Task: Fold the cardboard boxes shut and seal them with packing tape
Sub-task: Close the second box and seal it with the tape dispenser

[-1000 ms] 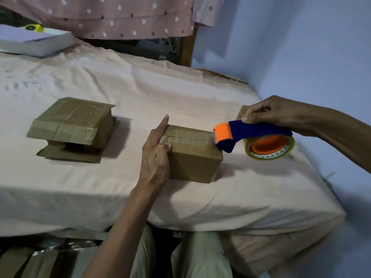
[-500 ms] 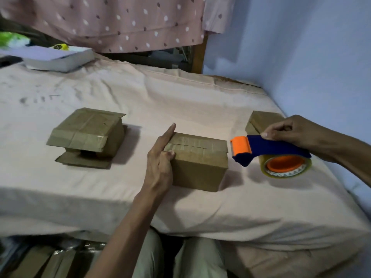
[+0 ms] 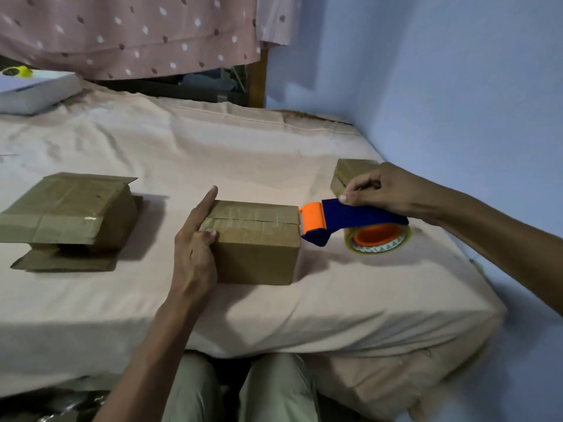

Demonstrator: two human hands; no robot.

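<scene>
From the head camera, your left hand (image 3: 195, 248) rests straight-fingered against the left end of the cardboard box (image 3: 256, 242) on the bed (image 3: 243, 153). Your right hand (image 3: 387, 190) grips the tape dispenser (image 3: 350, 220), its orange end touching the box's right top edge.

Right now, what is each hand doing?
Left hand: open, index finger straight, pressed against the middle box.
Right hand: gripping the tape dispenser.
</scene>
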